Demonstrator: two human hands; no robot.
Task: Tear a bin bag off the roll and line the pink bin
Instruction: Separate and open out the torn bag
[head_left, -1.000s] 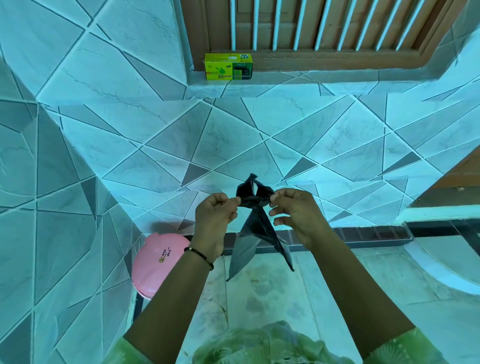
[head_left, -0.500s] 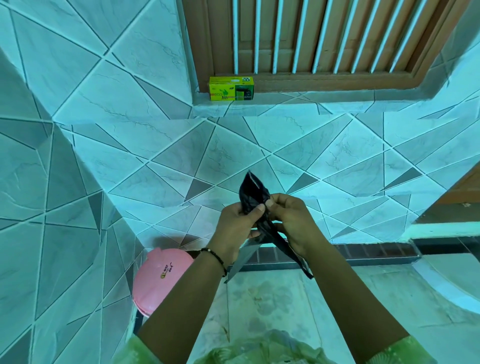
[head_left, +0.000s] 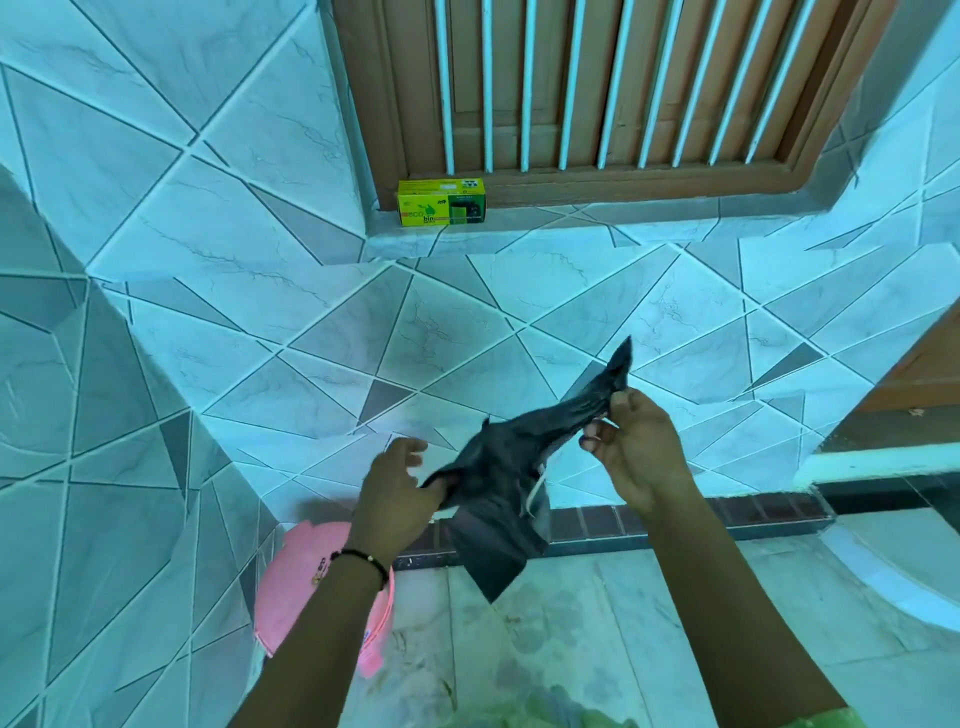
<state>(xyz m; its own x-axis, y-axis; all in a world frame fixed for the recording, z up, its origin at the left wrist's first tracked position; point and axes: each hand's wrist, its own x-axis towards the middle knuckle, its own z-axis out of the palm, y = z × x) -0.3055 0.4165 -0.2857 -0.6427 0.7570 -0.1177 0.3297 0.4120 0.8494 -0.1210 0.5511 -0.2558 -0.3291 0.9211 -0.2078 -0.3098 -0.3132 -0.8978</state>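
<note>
A black bin bag (head_left: 498, 467) is stretched between my two hands in front of the tiled wall, its lower part hanging down folded. My right hand (head_left: 631, 447) pinches the bag's upper right corner. My left hand (head_left: 397, 493) grips its lower left edge. The pink bin (head_left: 296, 582) stands on the floor in the corner at lower left, lid on, partly hidden behind my left forearm. The green and yellow bin bag box (head_left: 440, 202) sits on the window sill above.
A tiled wall runs along the left and back. A wooden window with white bars (head_left: 597, 88) is above the sill. A dark tile skirting (head_left: 675, 519) lines the floor edge. A raised white curved kerb (head_left: 893, 571) lies at right.
My hands, close together on the bunched bag before, have moved apart, the right hand up and right, the left down, spreading the bag between them. The view has shifted.
</note>
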